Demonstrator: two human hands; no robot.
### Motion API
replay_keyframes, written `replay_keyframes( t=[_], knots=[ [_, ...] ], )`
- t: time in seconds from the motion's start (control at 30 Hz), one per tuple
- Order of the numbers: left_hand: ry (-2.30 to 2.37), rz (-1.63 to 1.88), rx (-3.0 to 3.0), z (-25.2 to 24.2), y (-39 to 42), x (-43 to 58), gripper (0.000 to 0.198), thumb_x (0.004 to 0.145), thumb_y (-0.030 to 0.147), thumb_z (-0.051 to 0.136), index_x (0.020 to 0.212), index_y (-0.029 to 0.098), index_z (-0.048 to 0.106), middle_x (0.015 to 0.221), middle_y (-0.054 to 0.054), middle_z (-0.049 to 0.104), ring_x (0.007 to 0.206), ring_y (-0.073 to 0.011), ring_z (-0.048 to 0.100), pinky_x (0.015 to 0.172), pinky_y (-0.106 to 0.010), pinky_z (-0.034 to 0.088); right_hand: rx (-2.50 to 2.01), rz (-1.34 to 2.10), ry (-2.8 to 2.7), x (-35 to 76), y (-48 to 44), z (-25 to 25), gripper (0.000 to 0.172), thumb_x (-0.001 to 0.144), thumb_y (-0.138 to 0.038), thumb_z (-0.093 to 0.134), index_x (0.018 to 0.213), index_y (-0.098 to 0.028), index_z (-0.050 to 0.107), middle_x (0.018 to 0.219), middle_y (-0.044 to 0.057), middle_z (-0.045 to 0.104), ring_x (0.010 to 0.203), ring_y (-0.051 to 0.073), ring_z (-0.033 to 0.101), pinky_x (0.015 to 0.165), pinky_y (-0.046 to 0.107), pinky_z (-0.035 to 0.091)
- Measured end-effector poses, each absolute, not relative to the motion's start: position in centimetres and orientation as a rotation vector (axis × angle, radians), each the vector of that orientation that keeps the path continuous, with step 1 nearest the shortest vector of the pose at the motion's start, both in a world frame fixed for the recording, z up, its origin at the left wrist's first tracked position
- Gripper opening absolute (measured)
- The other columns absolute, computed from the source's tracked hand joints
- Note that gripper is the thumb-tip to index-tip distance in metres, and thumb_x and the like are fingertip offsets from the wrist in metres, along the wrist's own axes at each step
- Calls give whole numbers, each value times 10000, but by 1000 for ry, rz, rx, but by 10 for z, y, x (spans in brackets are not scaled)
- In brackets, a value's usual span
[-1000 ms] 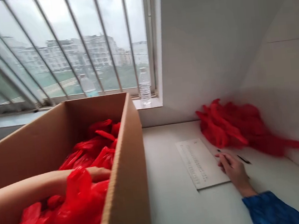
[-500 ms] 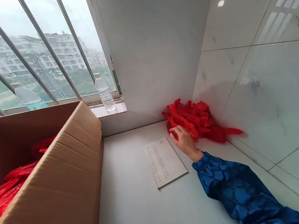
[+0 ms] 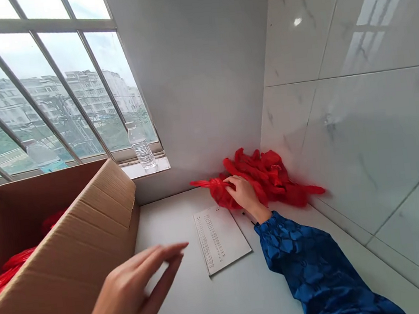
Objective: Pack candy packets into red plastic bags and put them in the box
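My right hand [image 3: 243,193], in a blue patterned sleeve, grips a red plastic bag [image 3: 215,189] at the left edge of a heap of red bags [image 3: 272,175] in the counter's far right corner. A strip of the bag sticks out to the left of my fingers. My left hand [image 3: 141,290] hovers over the white counter beside the cardboard box [image 3: 74,263], fingers stretched out and holding nothing. A printed sheet of paper [image 3: 218,236] lies flat between the two hands.
The open cardboard box holds more red bags [image 3: 6,271]. A clear water bottle [image 3: 140,145] stands on the window sill, another bottle [image 3: 43,155] behind the box. Tiled wall [image 3: 360,124] closes the right side; a barred window fills the left.
My right hand has closed on a red bag and pulled it leftward out of the heap. My left hand has come out of the box into view over the counter.
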State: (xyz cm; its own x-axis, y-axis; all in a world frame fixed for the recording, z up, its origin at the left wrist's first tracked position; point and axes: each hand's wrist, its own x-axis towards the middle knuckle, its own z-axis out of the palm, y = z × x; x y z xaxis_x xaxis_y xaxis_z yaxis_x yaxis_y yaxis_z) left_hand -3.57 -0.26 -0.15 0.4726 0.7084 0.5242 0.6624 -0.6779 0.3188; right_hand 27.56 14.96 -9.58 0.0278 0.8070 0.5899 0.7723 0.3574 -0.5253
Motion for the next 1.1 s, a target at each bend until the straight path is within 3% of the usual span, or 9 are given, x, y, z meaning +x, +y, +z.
replay_keyframes(
  t=[0.13, 0.23, 0.33, 0.43, 0.63, 0.73, 0.9, 1.1],
  knots=[
    [1435, 1132, 2480, -12, 52, -8, 261, 993, 409, 495, 1110, 288, 694, 1129, -24, 714, 886, -200, 703, 676, -284, 539, -1179, 143, -1858, 255, 132, -83, 276, 892, -69, 585, 1060, -227, 736, 1045, 38, 735, 1035, 203, 625, 958, 344, 481],
    [1444, 1224, 2377, -26, 80, 4, 265, 999, 336, 469, 1091, 245, 700, 1142, -46, 702, 1021, -216, 663, 806, -312, 535, -1018, 219, -1949, 238, 121, -82, 258, 918, -99, 603, 1052, -258, 755, 1015, 19, 724, 996, 181, 630, 923, 314, 498],
    [1348, 1081, 2445, -43, 93, 6, 246, 982, 306, 499, 1119, 264, 699, 1145, -36, 715, 1107, -225, 628, 936, -352, 502, -889, 309, -1967, 225, 115, -85, 239, 936, -141, 610, 1066, -278, 756, 1057, 31, 670, 1017, 178, 623, 917, 312, 503],
    [1313, 901, 2423, -59, 98, 4, 235, 964, 311, 538, 1150, 295, 682, 1131, -17, 735, 1051, -213, 659, 888, -332, 507, -903, 350, -1968, 218, 113, -88, 229, 945, -166, 607, 1082, -288, 745, 1074, 40, 623, 1025, 188, 612, 902, 322, 506],
    [1419, 848, 2293, -76, 103, 0, 140, 921, 310, 577, 998, 269, 686, 981, 1, 770, 872, -198, 696, 740, -294, 487, -1155, 105, -2041, 212, 103, -89, 83, 943, -276, 639, 991, -221, 679, 1024, 65, 653, 977, 252, 584, 874, 395, 458],
    [1393, 868, 2242, -78, 103, 3, 136, 929, 319, 551, 902, 248, 664, 943, 12, 769, 828, -166, 688, 725, -263, 484, -1283, 47, -2058, 205, 98, -92, 150, 933, -355, 650, 972, -211, 637, 964, 62, 675, 914, 263, 602, 807, 393, 437],
    [1350, 881, 2221, -78, 102, 5, 173, 942, 334, 521, 865, 234, 640, 897, 21, 755, 778, -139, 664, 702, -239, 474, -1305, 267, -2045, 201, 99, -97, 40, 929, -227, 637, 900, -221, 610, 891, 8, 708, 799, 193, 639, 723, 307, 418],
    [1478, 900, 2218, -78, 106, -4, 196, 941, 355, 516, 860, 244, 656, 863, 25, 744, 780, -152, 656, 696, -247, 448, -1298, 246, -2083, 224, 97, -85, 134, 926, -220, 604, 792, -222, 607, 785, -21, 708, 716, 157, 626, 703, 285, 381]
  ],
)
